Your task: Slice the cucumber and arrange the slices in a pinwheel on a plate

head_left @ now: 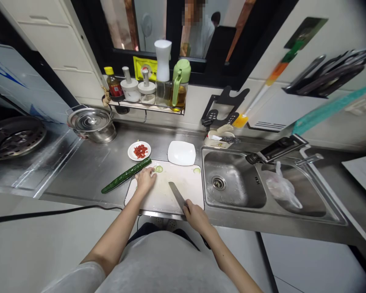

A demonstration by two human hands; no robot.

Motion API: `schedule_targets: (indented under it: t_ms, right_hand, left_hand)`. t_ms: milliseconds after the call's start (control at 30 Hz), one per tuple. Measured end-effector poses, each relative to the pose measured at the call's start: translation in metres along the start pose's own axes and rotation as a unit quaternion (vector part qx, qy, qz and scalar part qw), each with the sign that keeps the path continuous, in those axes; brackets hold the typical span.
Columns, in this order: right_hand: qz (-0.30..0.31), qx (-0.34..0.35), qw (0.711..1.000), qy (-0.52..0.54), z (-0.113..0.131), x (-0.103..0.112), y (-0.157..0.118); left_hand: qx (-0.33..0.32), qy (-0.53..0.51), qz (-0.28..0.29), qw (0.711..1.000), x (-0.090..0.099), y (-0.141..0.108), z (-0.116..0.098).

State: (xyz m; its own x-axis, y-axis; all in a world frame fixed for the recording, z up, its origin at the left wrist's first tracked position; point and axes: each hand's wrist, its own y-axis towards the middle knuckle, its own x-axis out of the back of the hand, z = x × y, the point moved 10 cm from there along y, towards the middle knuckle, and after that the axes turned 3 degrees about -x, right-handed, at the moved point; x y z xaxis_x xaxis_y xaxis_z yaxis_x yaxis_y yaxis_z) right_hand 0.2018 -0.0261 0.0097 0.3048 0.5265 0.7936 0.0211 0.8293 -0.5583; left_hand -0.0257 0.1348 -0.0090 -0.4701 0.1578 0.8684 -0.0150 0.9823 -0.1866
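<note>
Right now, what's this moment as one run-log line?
left hand: beside cucumber slices | right hand: holding knife, blade over cutting board | long cucumber: left of slices

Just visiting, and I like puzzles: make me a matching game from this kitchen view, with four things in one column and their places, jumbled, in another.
Things
1. Knife
2. Long cucumber
3. Chopped red pieces
4. Plastic bag

Places
A. In the right-hand sink basin
B. On the small round white plate
C. In the person's right hand
D. Slanting across the steel counter, mostly left of the cutting board

Right pairs: 1-C, 2-D, 3-B, 4-A
</note>
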Motion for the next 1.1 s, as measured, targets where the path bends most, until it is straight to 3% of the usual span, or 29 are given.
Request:
schedule_targets:
  t_ms: [167, 367, 567, 900, 1100]
  right_hand:
    - [0.002, -0.009, 1.000, 0.014, -0.009, -0.003, -0.005]
    - [-0.001, -0.017, 0.999, 0.049, -0.019, -0.004, -0.007]
    - [-0.006, -0.017, 0.999, 0.043, -0.024, -0.007, -0.004]
    - [0.013, -0.019, 1.000, 0.018, -0.013, -0.002, -0.002]
    - [0.010, -0.004, 1.000, -0.009, 0.003, 0.001, 0.000]
  left_hand:
    - [-0.030, 0.067, 0.009, 0.997, -0.012, 0.022, -0.025]
    - [-0.051, 0.112, 0.009, 0.992, -0.021, 0.031, -0.031]
    - [-0.045, 0.085, 0.004, 0.995, -0.018, 0.032, -0.035]
    - [0.042, -0.074, 0.053, 0.995, -0.009, 0.016, -0.005]
    - [0.044, -0.083, 0.108, 0.990, -0.016, -0.006, 0.006]
